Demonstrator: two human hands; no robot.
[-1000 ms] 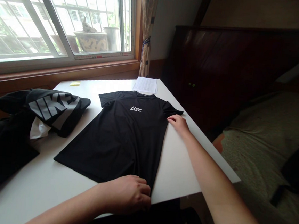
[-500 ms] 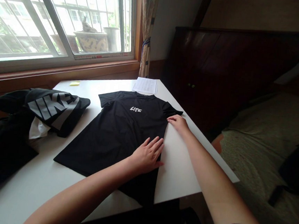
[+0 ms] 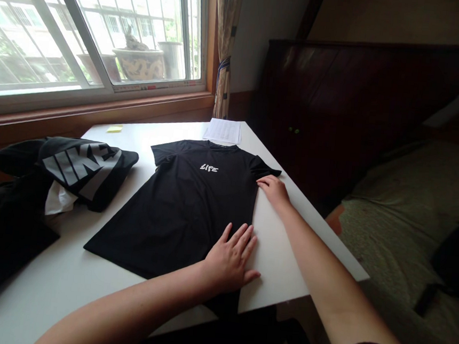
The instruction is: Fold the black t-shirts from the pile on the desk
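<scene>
My L hand [image 3: 230, 260] is wide: palm down, fingers fanned on the lower R side of the black T-shirt [image 3: 186, 205], thumb out past its side edge. L forearm crosses below the shirt's hem, low and slanting in. My R hand [image 3: 274, 191] is narrow, fingertips together at the shirt's side edge just under its R sleeve; can't tell if cloth is pinched or just pressed. R arm is stretched long, well outside the shirt's R side.

Progress, my read: shirt is mostly laid out, front up, collar at far end, both sleeves out, white print showing, no folds made. Not done: R sleeve looks a bit bunched, body has soft ripples, and the near R hem corner runs down to the near edge of the white table [image 3: 285, 268].

Further out: dark clothes pile w/ big grey lettering [image 3: 83, 164] sits L of the shirt, incl. a white piece [image 3: 59, 200]. Papers [image 3: 223, 130] lie just beyond the collar; yellow notes [image 3: 115, 129] beyond the L sleeve, farther off.
</scene>
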